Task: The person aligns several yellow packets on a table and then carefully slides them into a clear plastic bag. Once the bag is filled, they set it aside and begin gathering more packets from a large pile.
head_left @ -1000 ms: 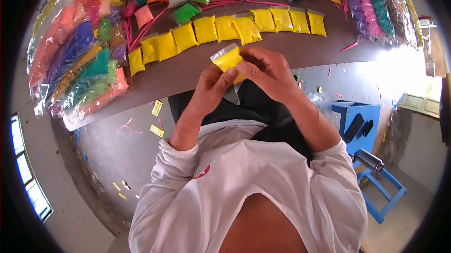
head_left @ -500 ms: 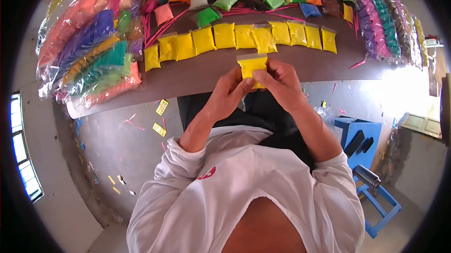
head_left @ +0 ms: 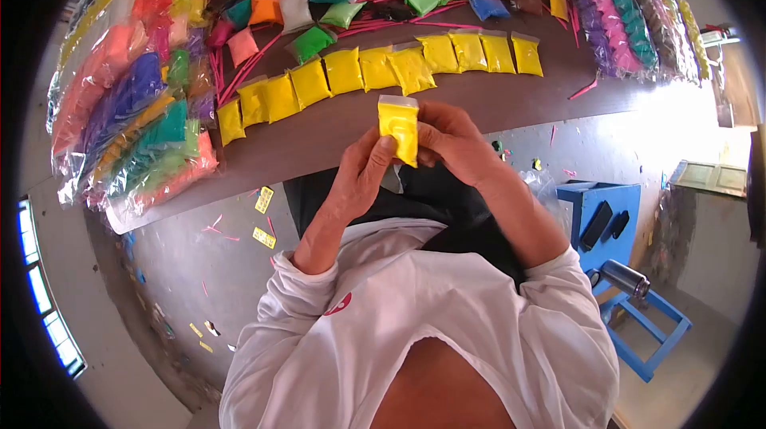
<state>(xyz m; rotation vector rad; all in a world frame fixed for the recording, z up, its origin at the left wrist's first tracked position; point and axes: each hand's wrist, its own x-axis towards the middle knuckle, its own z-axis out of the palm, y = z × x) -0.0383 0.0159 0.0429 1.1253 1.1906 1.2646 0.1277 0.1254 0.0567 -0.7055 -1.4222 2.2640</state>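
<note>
Here it was, front and centre: a yellow-filled plastic sachet (head_left: 398, 132), held up near the table's close edge, its clear top strip pointing to twelve o'clock. The left hand (head_left: 358, 176) came in from seven o'clock, its fingers pinched on the lower left side, thumb on the front. At three o'clock sat the right hand (head_left: 456, 143), thumb and fingers narrow beside the opposite edge; whether they pressed the plastic, I couldn't tell. Good handling here, I judged, wanted light, even thumb pressure low on the filling, nothing driven up towards that top strip, and corners kept square.

Beyond, a row of matching yellow sachets (head_left: 310, 80) arced across the brown tabletop (head_left: 495, 97) from nine o'clock through twelve to two. Further up at twelve lay loose multicoloured packets (head_left: 341, 14) among pink sticks (head_left: 391, 26). Bagged bundles flanked them: a left stack (head_left: 132, 94) towards ten, a right stack (head_left: 622, 18) at two. And at four, a metal flask (head_left: 626, 278)!
</note>
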